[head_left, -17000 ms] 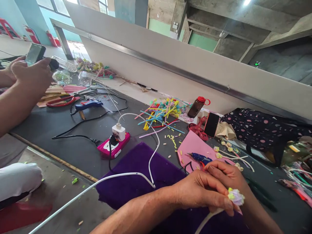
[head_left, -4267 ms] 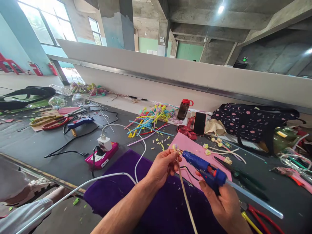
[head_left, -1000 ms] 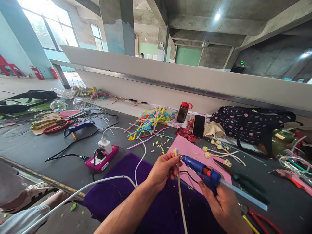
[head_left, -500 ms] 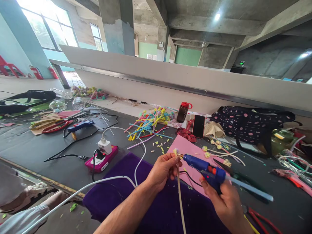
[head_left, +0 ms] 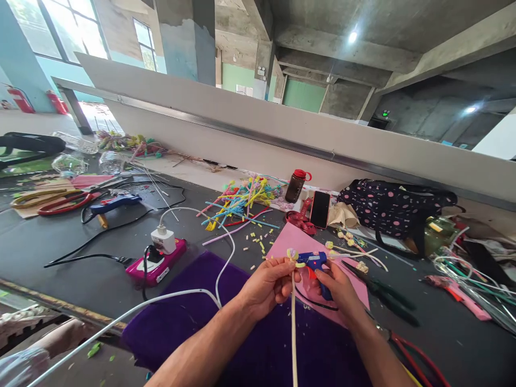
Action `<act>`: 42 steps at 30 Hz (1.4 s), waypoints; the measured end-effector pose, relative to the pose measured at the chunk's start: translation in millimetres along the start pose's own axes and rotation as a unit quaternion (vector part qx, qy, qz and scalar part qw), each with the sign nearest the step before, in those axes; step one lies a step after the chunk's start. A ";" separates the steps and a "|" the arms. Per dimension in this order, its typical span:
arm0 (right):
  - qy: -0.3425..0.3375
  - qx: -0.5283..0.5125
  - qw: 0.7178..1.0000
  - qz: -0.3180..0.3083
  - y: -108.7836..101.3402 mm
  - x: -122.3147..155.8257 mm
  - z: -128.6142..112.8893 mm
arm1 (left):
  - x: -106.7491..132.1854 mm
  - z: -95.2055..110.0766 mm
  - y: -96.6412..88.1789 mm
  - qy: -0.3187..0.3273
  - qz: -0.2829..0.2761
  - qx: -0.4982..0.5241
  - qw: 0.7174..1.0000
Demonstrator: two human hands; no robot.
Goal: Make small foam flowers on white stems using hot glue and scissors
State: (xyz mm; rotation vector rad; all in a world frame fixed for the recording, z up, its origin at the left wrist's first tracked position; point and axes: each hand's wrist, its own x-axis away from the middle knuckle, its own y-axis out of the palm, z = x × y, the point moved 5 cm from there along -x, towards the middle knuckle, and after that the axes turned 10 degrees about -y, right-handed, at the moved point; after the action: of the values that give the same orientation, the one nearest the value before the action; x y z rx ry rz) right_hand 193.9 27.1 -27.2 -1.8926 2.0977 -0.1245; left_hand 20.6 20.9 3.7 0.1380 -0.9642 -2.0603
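My left hand [head_left: 268,284] pinches a cream stem [head_left: 293,333] just below a small pastel flower head [head_left: 292,253], holding it upright over the purple cloth [head_left: 226,322]. My right hand [head_left: 338,285] grips a blue glue gun [head_left: 314,262] whose nozzle points left at the flower head, almost touching it. Both hands hover above the near edge of a pink sheet [head_left: 290,242].
A pink power strip [head_left: 155,263] with a white charger and cables sits left. Coloured stems [head_left: 242,201], a bottle [head_left: 296,185], a phone [head_left: 320,209] and a spotted bag [head_left: 393,207] lie behind. Pliers [head_left: 387,295] lie right; scissors [head_left: 56,201] and a second glue gun [head_left: 113,203] far left.
The view has shifted a little to the right. My right hand has turned the glue gun and drawn it closer, so its rear glue stick no longer sticks out to the right.
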 end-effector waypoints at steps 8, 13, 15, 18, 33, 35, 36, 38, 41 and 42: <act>-0.163 0.178 0.968 0.076 -21.9 8.2 -32.8 | 1.5 -5.2 2.8 -0.026 -0.018 0.010 0.999; -0.327 0.136 0.930 -0.100 6.4 25.1 -93.7 | 0.9 -8.4 4.0 -0.052 -0.014 0.003 0.999; -0.379 0.146 0.906 -0.123 14.4 27.7 -106.1 | 0.7 -8.8 4.4 -0.056 -0.015 0.001 0.998; -0.413 0.174 0.885 -0.129 18.2 28.3 -108.1 | -0.1 -9.7 3.6 -0.057 -0.010 -0.016 0.998; -0.305 0.170 0.902 -0.253 -1.2 -2.8 -121.8 | -2.4 -15.7 5.7 -0.114 -0.017 -0.145 0.983; -0.308 0.168 0.899 -0.261 0.7 -0.5 -118.5 | -3.0 -16.4 6.0 -0.115 -0.023 -0.154 0.981; -0.311 0.168 0.898 -0.261 0.7 0.9 -117.2 | -3.3 -16.9 5.8 -0.118 -0.022 -0.158 0.980; -0.316 0.171 0.898 -0.253 -0.6 3.3 -116.0 | -3.8 -17.9 5.3 -0.126 -0.016 -0.168 0.978; -0.328 0.184 0.894 -0.244 -2.0 6.1 -117.5 | -4.6 -18.3 5.9 -0.127 -0.012 -0.182 0.975; -0.335 0.190 0.890 -0.243 -2.0 6.9 -118.4 | -4.9 -18.4 6.3 -0.127 -0.013 -0.187 0.974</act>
State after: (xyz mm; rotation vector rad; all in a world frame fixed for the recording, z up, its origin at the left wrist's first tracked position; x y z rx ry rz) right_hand 161.4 3.2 84.3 -1.8178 1.0434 0.0124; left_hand 35.4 11.5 -6.0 -0.3201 -0.7046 -2.2810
